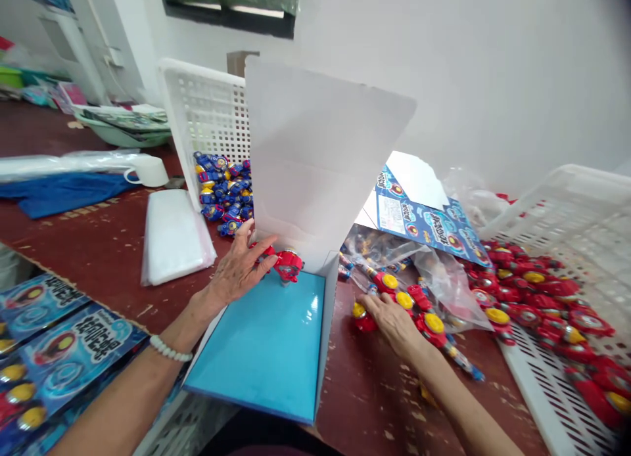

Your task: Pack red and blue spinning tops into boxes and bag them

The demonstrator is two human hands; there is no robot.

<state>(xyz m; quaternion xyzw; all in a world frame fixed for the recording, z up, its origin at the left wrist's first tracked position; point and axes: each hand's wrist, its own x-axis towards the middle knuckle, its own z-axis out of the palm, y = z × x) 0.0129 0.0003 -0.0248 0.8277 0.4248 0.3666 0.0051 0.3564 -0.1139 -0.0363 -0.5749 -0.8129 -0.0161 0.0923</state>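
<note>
An open cardboard box with a blue glossy bottom stands before me, its white lid raised. My left hand, with a beaded bracelet at the wrist, reaches over the box's left wall near the lid hinge. Between its thumb and forefinger is a red toy, at the far edge of the blue surface. To the right of the box, my right hand has its fingers around a red toy with a yellow cap on the table. More such toys with printed tube-like sticks lie beside that hand.
At right, a white crate holds many red toys. Behind the box, another crate holds blue toys. Printed cardboard sheets, clear bags, a stack of plastic sleeves and a mug lie around. Printed packs fill the lower left.
</note>
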